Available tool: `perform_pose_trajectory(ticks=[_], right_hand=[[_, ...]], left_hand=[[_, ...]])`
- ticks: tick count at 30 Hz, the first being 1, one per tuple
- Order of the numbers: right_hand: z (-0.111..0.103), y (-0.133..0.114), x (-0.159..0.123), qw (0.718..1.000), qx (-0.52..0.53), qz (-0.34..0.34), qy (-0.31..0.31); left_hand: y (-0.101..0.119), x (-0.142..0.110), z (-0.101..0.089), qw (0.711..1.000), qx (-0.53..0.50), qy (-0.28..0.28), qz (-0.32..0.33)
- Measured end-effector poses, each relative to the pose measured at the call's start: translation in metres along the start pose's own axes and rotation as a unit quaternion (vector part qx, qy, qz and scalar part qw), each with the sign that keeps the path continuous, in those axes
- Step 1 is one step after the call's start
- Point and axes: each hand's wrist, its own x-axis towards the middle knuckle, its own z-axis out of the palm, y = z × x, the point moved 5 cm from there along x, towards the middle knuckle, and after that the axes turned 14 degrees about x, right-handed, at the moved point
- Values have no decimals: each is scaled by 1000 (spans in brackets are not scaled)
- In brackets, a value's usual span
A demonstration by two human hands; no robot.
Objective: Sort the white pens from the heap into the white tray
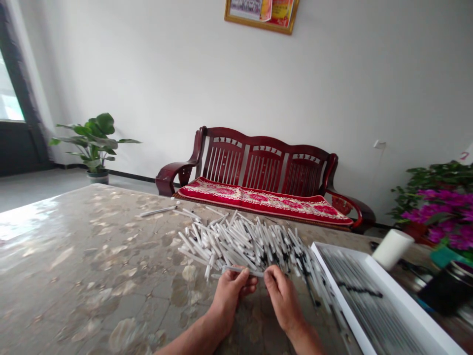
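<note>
Between my two hands lies a slim translucent pen (254, 273), held level just above the table. My left hand (235, 286) is closed round its left part, with the thumb on top. The fingers of my right hand (280, 291) pinch its right end, so that tip is hidden. Just beyond both hands spreads a big loose pile of white and translucent pen barrels (236, 239), some with black parts on the right side. To the right, a shallow white box (401, 301) holds many clear pens laid side by side, with a dark band of black parts across them.
The patterned table (92, 286) carries all this. A white roll (393, 249) and a dark cup (449, 288) stand past the box, near purple flowers (439, 214). Across the table is a red-brown wooden bench (264, 167); a potted plant (98, 143) stands at the left.
</note>
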Motion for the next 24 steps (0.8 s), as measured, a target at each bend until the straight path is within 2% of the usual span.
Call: perform_pose_trajectory(ticks=[3, 6, 10, 12, 15, 17, 24], right_hand=[[2, 3, -1, 1000, 12, 22, 12], [8, 13, -3, 992, 78, 95, 20], [15, 20, -7, 965, 168, 203, 1], [15, 16, -8, 963, 173, 207, -7], [10, 7, -6, 980, 142, 136, -2], [9, 6, -5, 981, 146, 125, -3], [25, 12, -12, 922, 274, 273, -26]], left_hand=[[1, -2, 1, 1000, 0, -4, -2], [-1, -3, 0, 1000, 0, 1, 1], [-1, -2, 0, 1000, 7, 6, 5], [-1, -2, 0, 1000, 7, 10, 4], [1, -2, 0, 1000, 6, 13, 1], [1, -2, 0, 1000, 10, 5, 3], [2, -4, -1, 998, 54, 8, 28]])
